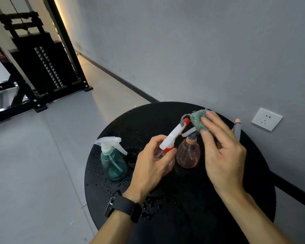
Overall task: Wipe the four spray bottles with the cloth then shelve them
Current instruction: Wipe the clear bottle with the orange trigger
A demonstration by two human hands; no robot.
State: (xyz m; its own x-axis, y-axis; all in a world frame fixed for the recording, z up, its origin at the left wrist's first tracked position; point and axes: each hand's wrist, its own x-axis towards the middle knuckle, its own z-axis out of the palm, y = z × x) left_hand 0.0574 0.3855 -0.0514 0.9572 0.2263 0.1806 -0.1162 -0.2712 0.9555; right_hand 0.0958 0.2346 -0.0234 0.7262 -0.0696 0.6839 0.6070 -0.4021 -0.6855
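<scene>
Droplets speckle the black counter (165, 217) under your hands: left hand (151, 166) grips the tilted pink, red-nozzled spray bottle (174, 136), right hand (222, 148) pinches the green cloth (197, 120) by its nozzle. Teal bottle (113, 161) stands left, orange bottle (188, 154) just behind.

Tabletop (165, 217): round, black, speckled with water droplets.
Teal spray bottle (114, 164): translucent teal body, white trigger head.
Held spray bottle (173, 136): white head, red nozzle tip and collar, clear pinkish body.
Pink spray bottle (188, 156): translucent pink body, orange collar, grey trigger.
Cloth (198, 120): teal-green, fuzzy.
Wristband (126, 207): black.
Wall socket (267, 119): white.
Wall (201, 41): grey.
</scene>
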